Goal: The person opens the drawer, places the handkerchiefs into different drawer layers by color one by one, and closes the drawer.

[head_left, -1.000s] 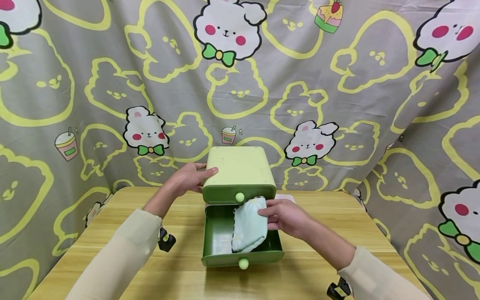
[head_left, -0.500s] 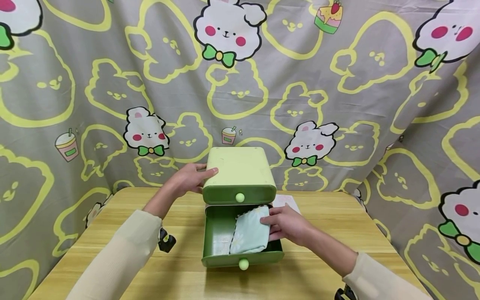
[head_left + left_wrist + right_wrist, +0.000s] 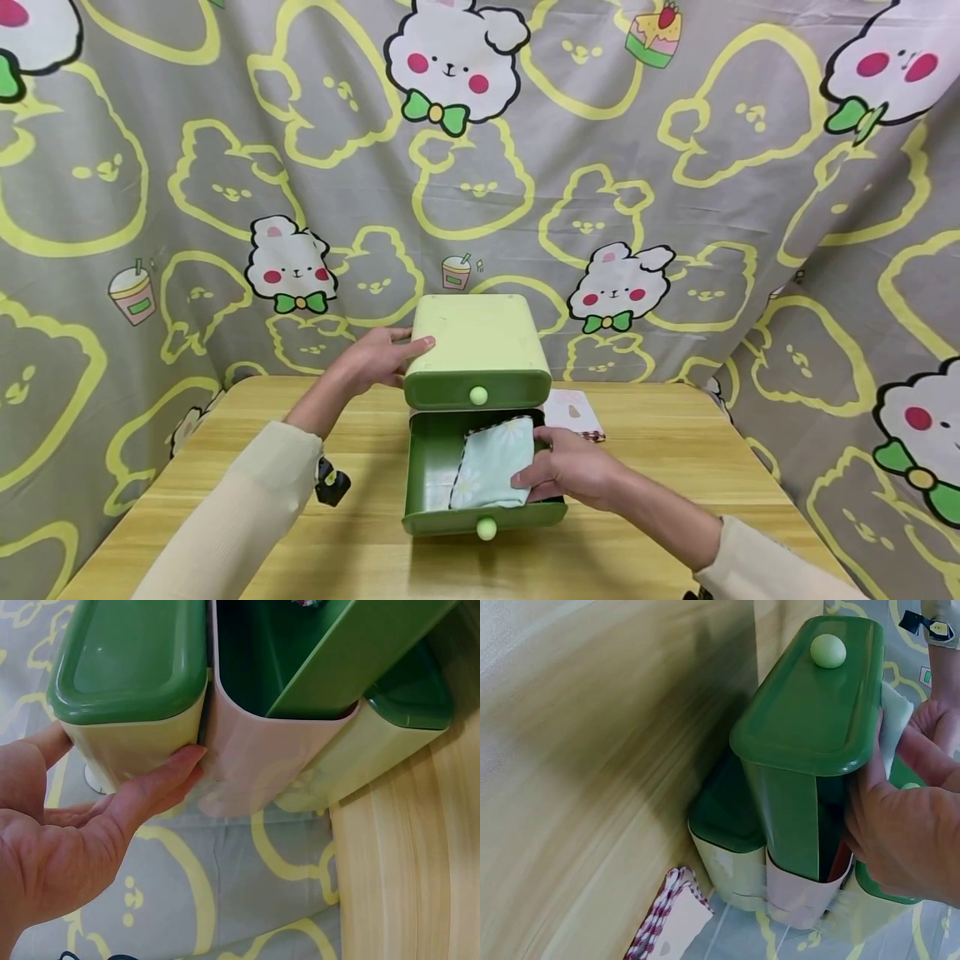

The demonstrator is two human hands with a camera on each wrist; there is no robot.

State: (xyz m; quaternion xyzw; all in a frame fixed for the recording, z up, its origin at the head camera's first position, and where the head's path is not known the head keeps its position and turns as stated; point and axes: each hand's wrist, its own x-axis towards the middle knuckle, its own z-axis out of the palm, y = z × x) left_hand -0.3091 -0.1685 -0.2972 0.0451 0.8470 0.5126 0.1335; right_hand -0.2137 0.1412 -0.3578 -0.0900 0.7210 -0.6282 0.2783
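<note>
My left hand (image 3: pixel 378 357) rests against the left side of a small drawer cabinet (image 3: pixel 480 333), thumb on its pale yellow top, fingers (image 3: pixel 154 787) stretched along the side wall. Below the closed top drawer, a green drawer (image 3: pixel 435 458) with a round light-green knob (image 3: pixel 487 528) is pulled out. Inside it, toward the right, lies a folded light-blue cloth (image 3: pixel 491 467) with daisies and a checked edge. At the drawer's right wall my right hand (image 3: pixel 573 471) pinches the cloth's right side. In the right wrist view this hand (image 3: pixel 907 810) hides much of the cloth (image 3: pixel 892 724).
A pinkish-white cloth (image 3: pixel 573 412) with a red-checked edge lies on the wooden table (image 3: pixel 660 450), right of the cabinet and partly behind it. Under the pulled-out drawer is another closed drawer (image 3: pixel 731 806). A patterned grey curtain (image 3: pixel 480 208) hangs close behind the cabinet.
The light-blue cloth has come down and lies flatter in the drawer. My right hand has moved lower and nearer the drawer front with it. The left hand stays put.
</note>
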